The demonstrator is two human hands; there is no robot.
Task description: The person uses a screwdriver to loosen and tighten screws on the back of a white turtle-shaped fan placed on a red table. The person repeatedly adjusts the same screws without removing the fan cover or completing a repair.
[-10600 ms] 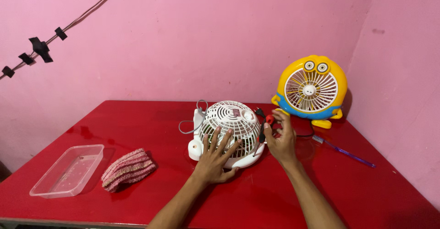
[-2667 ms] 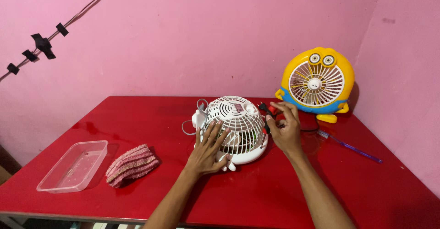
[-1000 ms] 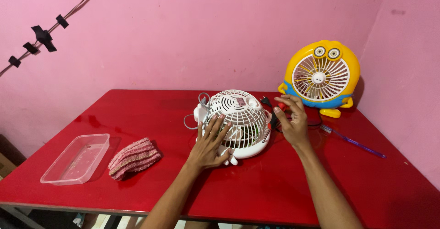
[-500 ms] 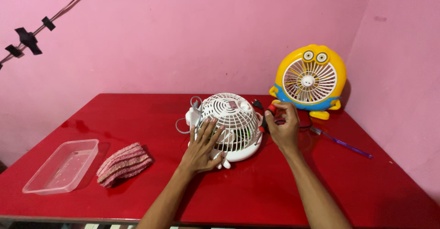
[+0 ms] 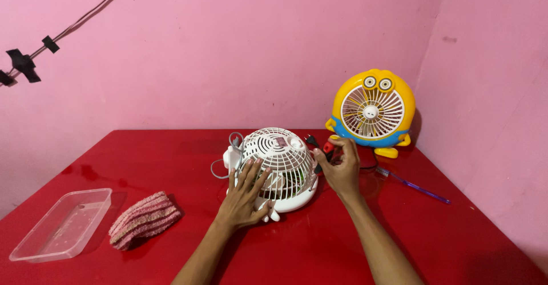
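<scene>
A small white fan (image 5: 278,162) lies on its back on the red table (image 5: 171,165), its round grille facing up. My left hand (image 5: 245,196) rests flat on the grille's near left side, fingers spread. My right hand (image 5: 341,168) is at the fan's right edge and grips a screwdriver with a red and black handle (image 5: 327,150), its tip pointing toward the fan's rim. A white cord (image 5: 228,154) is bundled at the fan's far left.
A yellow and blue cartoon-faced fan (image 5: 372,112) stands upright at the back right near the pink wall. A purple pen (image 5: 414,186) lies right of my hand. A striped pink cloth (image 5: 144,219) and a clear plastic tray (image 5: 61,223) sit at the left.
Both hands stay on the white fan throughout. The view shifts slightly as my head moves; the right hand keeps the screwdriver at the fan's right rim.
</scene>
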